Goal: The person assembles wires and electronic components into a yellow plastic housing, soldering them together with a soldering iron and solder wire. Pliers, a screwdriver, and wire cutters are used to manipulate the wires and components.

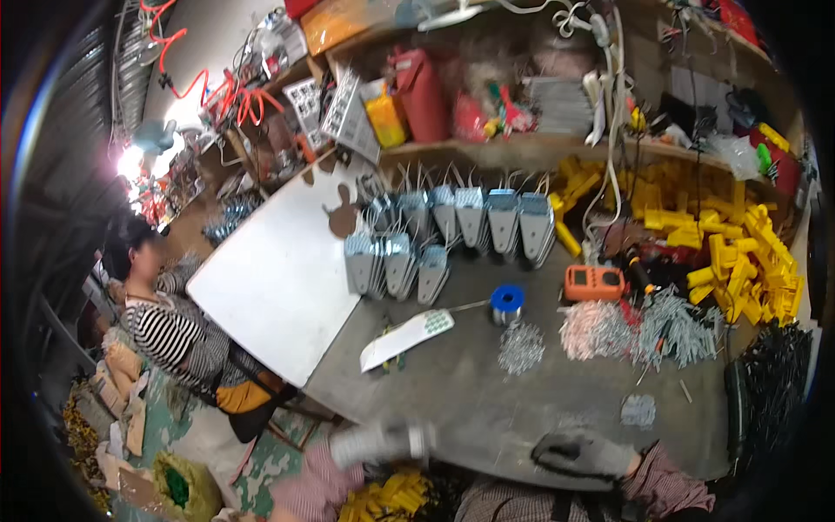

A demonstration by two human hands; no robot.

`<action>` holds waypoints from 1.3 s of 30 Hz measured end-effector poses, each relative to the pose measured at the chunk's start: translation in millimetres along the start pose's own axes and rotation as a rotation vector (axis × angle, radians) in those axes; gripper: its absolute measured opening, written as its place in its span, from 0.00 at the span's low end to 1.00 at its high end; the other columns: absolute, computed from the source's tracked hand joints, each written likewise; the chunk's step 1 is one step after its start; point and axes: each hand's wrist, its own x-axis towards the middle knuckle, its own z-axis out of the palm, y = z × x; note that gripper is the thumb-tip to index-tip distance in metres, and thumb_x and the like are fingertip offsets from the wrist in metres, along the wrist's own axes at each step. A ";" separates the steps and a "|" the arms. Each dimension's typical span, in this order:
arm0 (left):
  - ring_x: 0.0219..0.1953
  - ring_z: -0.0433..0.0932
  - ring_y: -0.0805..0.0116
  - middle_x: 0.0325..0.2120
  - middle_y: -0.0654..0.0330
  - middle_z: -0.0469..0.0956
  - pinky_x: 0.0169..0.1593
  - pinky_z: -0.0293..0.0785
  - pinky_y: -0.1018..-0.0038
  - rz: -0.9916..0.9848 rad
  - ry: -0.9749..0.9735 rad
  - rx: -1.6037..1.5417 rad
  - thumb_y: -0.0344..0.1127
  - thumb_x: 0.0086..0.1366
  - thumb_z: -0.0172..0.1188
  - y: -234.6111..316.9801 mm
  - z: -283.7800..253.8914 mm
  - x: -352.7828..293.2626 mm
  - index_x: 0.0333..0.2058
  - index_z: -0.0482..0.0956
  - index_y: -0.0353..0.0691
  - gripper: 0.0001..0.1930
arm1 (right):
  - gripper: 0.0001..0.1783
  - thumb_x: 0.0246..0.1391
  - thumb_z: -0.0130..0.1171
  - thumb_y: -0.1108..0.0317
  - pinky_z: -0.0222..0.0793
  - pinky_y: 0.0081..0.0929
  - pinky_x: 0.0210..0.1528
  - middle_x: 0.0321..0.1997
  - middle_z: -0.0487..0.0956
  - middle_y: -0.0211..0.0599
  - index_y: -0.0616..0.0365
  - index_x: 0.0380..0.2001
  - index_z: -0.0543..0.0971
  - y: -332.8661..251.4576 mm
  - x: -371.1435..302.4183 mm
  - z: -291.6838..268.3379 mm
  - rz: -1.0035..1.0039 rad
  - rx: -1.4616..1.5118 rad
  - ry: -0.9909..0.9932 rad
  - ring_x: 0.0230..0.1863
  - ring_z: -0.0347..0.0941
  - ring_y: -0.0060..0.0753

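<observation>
At the front edge of the grey table, my left hand (383, 444) in a pale glove is smeared by motion, so its fingers and anything in them cannot be made out. My right hand (584, 457), in a grey glove with dark fingers, lies along the table's front edge with its fingers loosely stretched out; nothing shows in it. A small heap of greyish pieces (637, 411) sits just beyond it. Farther in lie a white strip with green dots (409, 339), a blue-ended spool of wire (507, 304) and a pile of small metal parts (522, 348).
Grey-white tapered housings with wires (470, 217) stand in rows at the back. An orange multimeter (594, 283) stands behind pink and grey wire bundles (678, 326). Yellow plastic parts (748, 270) and black cables (770, 391) fill the right. Another person (174, 339) sits left by a white board (278, 270).
</observation>
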 end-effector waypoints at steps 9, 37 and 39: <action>0.50 0.75 0.50 0.50 0.51 0.73 0.51 0.74 0.58 -0.121 0.611 1.153 0.27 0.57 0.54 -97.9 -171.0 341.7 0.51 0.74 0.42 0.21 | 0.19 0.55 0.57 0.57 0.65 0.36 0.60 0.54 0.76 0.37 0.50 0.49 0.79 -54.1 -0.3 -14.7 0.056 0.003 -0.078 0.55 0.71 0.36; 0.41 0.74 0.55 0.35 0.53 0.76 0.53 0.68 0.58 0.746 -0.525 0.661 0.39 0.62 0.55 100.9 233.6 97.8 0.46 0.77 0.33 0.18 | 0.14 0.56 0.49 0.73 0.75 0.42 0.44 0.43 0.77 0.51 0.62 0.45 0.75 169.7 -98.3 -203.2 0.648 -0.952 0.878 0.46 0.77 0.51; 0.41 0.74 0.55 0.35 0.53 0.77 0.51 0.70 0.60 0.734 -0.524 0.678 0.38 0.61 0.56 104.3 228.4 101.1 0.46 0.78 0.35 0.17 | 0.13 0.55 0.50 0.72 0.76 0.39 0.42 0.42 0.79 0.43 0.58 0.44 0.76 158.9 -79.8 -214.1 0.768 -1.126 0.567 0.43 0.80 0.42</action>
